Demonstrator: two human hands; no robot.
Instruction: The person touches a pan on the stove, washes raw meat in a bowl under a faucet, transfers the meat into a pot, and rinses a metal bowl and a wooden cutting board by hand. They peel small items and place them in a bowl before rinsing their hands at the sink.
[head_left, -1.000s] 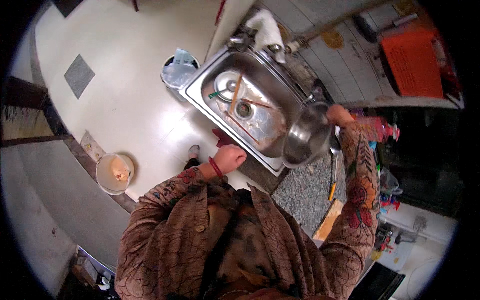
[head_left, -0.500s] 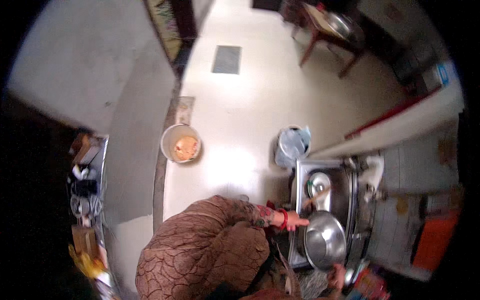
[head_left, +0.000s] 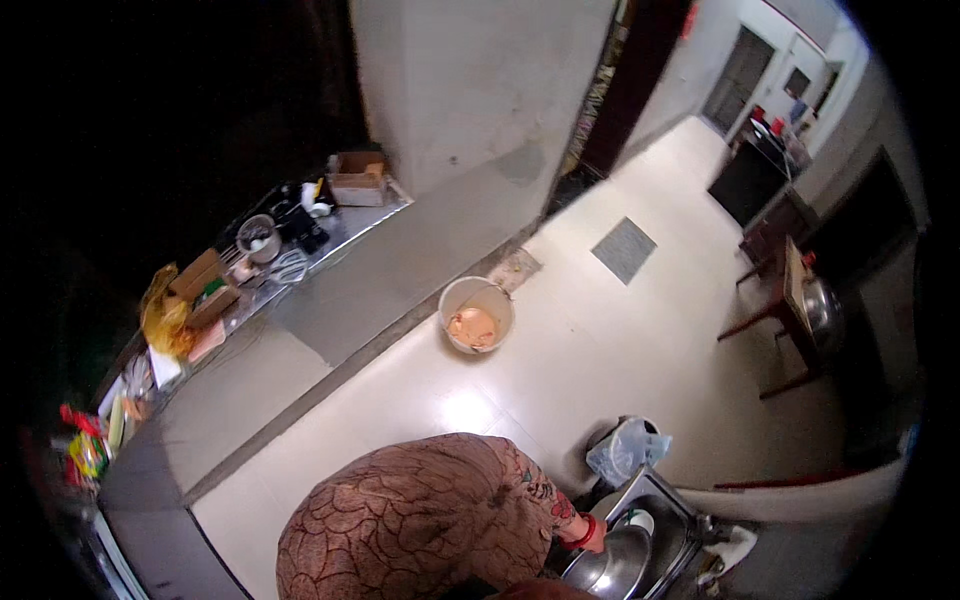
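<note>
Steel basin [head_left: 613,563] and sink [head_left: 675,522], at the right half a second ago, now lie at the lower edge, the view having swung round over more of the room. Left hand [head_left: 598,537], one red bracelet [head_left: 586,534] at its wrist, is at the basin's rim, as before; its fingers are partly hidden, so whether they grip or merely touch cannot be told. Right hand, earlier visible at the basin, is now out of view; its state cannot be determined.

Count, near to far: one basin, cut off by the lower edge and covering part of the sink; one round pale object [head_left: 640,520], partly hidden behind it; one white cloth [head_left: 737,548] at the sink's edge; one bag-lined bin [head_left: 628,453] just beside the sink's corner; one white bucket [head_left: 486,292] on the floor, orange-pink contents [head_left: 473,328] inside; two cardboard boxes [head_left: 358,182] and one yellow bag [head_left: 165,318] along the left; one grey floor panel [head_left: 624,251] beyond the bucket; one wooden table [head_left: 793,290], one steel bowl [head_left: 823,308] at it
</note>
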